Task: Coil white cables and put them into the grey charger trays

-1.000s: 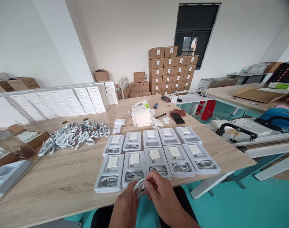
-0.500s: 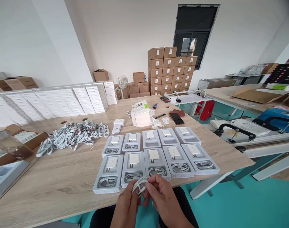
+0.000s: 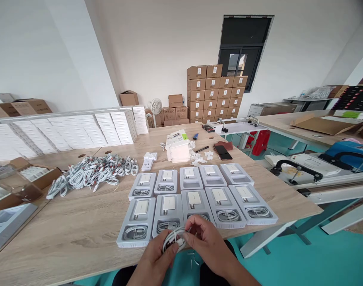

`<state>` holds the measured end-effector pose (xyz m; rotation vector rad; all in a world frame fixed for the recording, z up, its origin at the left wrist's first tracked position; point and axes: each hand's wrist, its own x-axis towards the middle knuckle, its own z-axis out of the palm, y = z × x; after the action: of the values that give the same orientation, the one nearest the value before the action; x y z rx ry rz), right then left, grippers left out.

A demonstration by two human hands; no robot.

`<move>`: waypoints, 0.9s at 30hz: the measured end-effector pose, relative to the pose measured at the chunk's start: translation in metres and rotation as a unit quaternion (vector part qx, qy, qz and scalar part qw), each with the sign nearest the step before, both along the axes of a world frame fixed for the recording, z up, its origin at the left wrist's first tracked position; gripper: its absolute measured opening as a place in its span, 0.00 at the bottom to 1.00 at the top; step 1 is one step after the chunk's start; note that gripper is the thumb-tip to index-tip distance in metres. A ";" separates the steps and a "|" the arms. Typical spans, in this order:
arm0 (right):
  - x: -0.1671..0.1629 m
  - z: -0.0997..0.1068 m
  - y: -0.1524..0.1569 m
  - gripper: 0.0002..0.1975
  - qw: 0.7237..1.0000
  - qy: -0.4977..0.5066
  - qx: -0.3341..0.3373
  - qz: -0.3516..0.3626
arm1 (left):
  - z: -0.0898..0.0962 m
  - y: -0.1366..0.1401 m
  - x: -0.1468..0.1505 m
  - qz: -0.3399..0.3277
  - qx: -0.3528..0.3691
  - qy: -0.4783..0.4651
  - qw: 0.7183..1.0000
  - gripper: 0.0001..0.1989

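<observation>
A coiled white charging cable (image 3: 173, 239) is between my two hands, just over the table's front edge. My left hand (image 3: 157, 254) grips the coil from the left, thumb on top. From the right, my right hand (image 3: 203, 240) pinches the coil's other side with its fingertips. Beyond them, two rows of grey plastic trays (image 3: 126, 216) lie on the wooden table. Each tray has a white charger plug (image 3: 142, 207) in its upper recess. The whole front row and two back-left trays also contain a coiled cable (image 3: 228, 215); the middle front one is partly hidden by my right hand.
A heap of bundled cables (image 3: 92, 172) lies left, beside an open carton of chargers (image 3: 39, 174) and a loose tray (image 3: 11, 222). Farther back are stacked white boxes (image 3: 80, 131), a pile of papers (image 3: 178, 149), a phone (image 3: 222, 152) and a marker (image 3: 202, 149).
Both hands have shifted a little, and the coil has turned and sits slightly lower and farther left. My left hand's grip on it is more open to view. The camera has tilted slightly.
</observation>
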<state>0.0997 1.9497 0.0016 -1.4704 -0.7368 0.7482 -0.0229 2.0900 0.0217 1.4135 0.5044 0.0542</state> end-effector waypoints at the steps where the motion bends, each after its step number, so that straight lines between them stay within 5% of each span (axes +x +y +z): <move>1: 0.002 0.002 0.000 0.09 1.000 0.004 0.001 0.009 | 0.003 0.001 0.000 -0.006 0.017 0.005 1.000 0.24; 6: 0.032 0.014 0.009 0.08 0.997 -0.062 0.001 0.040 | 0.015 0.013 0.001 -0.037 0.020 0.017 0.999 0.24; 8: 0.064 0.016 0.018 0.11 0.990 -0.138 -0.011 -0.011 | 0.021 0.028 -0.001 0.002 0.034 -0.012 0.999 0.30; 11: 0.124 0.008 0.034 0.14 0.953 -0.259 -0.050 -0.151 | 0.026 0.068 -0.007 0.102 0.153 -0.035 0.982 0.27; 15: 0.176 -0.015 0.052 0.11 0.917 -0.345 -0.103 -0.170 | 0.012 0.145 -0.020 0.203 0.313 0.007 0.928 0.23; 20: 0.177 -0.031 0.057 0.10 0.861 -0.464 -0.149 -0.146 | -0.016 0.229 -0.030 0.259 0.427 0.089 0.862 0.20; 27: 0.165 -0.027 0.063 0.17 0.815 -0.554 -0.170 -0.005 | -0.044 0.294 -0.027 0.347 0.470 0.147 0.799 0.20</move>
<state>0.2646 2.0127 -0.0251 -2.2343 -1.5102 -0.1049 -0.0496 2.3840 -0.0227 2.1357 1.3730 0.7830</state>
